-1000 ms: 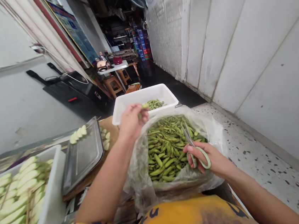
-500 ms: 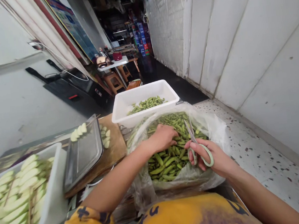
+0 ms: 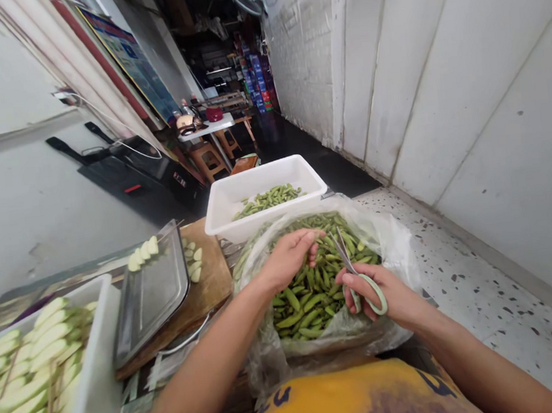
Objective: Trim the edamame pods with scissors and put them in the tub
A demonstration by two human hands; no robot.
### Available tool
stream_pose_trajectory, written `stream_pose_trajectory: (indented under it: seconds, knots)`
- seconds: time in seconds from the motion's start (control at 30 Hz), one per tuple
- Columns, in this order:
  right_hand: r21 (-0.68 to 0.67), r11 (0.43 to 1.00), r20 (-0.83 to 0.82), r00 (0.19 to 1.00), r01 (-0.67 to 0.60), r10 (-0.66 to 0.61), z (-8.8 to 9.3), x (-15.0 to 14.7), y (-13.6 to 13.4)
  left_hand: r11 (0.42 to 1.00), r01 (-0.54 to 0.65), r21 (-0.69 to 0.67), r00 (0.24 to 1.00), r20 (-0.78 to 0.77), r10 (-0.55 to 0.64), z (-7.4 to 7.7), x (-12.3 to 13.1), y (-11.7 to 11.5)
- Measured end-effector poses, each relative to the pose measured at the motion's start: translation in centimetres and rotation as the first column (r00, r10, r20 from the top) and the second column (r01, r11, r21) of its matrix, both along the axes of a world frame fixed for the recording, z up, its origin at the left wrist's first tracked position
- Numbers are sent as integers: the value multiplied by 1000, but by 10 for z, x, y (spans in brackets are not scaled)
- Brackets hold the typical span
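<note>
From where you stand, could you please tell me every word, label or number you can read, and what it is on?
Nothing reads clearly.
Yellow shirt: dark lettering, upside down and cut off, unreadable.
Blue wall poster: print too blurred.
Stacked boxes far back: markings too small.

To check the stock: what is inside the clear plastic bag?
Green pods fill the plastic bag. The left hand touches them and covers some; the right hand holds scissors above. The bag's bottom is hidden.

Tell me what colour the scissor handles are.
Pale green; the scissors show best in the head view.
</note>
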State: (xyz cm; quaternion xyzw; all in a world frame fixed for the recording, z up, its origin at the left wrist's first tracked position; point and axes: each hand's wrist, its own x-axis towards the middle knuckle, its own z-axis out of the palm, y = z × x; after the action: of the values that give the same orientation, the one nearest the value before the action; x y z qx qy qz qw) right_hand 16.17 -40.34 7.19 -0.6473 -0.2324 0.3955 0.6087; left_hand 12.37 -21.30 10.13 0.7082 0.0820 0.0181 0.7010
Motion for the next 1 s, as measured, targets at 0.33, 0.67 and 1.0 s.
stream_pose_trajectory:
  seconds: [0.33, 0.67, 1.0]
  knots:
    - [-61, 994, 55, 994, -88, 91, 7, 0, 9, 977, -6, -212, 998, -56, -6, 6, -10, -4]
    - [-60, 996, 130, 989, -63, 70, 9, 2, 12, 997, -47, -66, 998, -52, 43, 4, -15, -11]
    - [-69, 995, 128, 988, -72, 81, 7, 3, 10, 995, -77, -68, 996, -58, 73, 4, -16, -16]
